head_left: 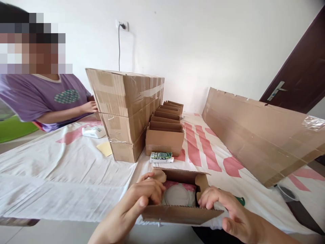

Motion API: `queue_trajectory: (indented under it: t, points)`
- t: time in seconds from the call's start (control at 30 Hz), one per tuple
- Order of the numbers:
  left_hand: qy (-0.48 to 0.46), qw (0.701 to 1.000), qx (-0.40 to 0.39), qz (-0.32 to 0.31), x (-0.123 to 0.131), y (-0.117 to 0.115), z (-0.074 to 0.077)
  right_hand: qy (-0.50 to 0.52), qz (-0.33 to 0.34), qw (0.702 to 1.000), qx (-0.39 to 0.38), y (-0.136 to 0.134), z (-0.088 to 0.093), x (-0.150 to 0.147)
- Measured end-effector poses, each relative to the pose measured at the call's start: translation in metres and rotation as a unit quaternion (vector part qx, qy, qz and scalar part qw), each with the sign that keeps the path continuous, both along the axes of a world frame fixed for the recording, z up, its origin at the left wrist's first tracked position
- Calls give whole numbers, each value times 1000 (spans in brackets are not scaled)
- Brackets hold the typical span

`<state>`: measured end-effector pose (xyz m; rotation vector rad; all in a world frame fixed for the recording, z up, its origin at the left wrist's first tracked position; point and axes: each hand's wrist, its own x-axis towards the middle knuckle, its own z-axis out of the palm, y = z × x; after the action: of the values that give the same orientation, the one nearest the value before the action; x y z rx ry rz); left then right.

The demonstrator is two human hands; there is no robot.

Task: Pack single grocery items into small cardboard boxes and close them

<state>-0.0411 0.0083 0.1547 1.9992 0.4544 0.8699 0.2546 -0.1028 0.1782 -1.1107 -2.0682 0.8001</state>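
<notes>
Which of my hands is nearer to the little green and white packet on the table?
Left. The left hand grips the open box just this side of the packet; the right hand holds the box's other end, farther off.

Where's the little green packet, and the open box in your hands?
little green packet [161, 157], head view, on its printed front face.
open box [177, 214], head view, on its near cardboard wall.

1. The front wall of my box [177, 214] and my fingers [152, 189] hide part of the white disc [177, 196] inside.
2. My right hand [228, 211] covers most of a green thing [241, 201].
3. The carton [161, 157] has print too small to read.
</notes>
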Motion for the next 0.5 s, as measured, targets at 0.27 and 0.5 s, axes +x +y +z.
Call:
queue_trajectory:
  t: [0.27,0.5]
  points:
    - [163,981,106,1,10,0,7,-173,37,982,70,13,11,-2]
    - [174,969,169,40,7,-1,11,-224,4,944,244,11,-1,-1]
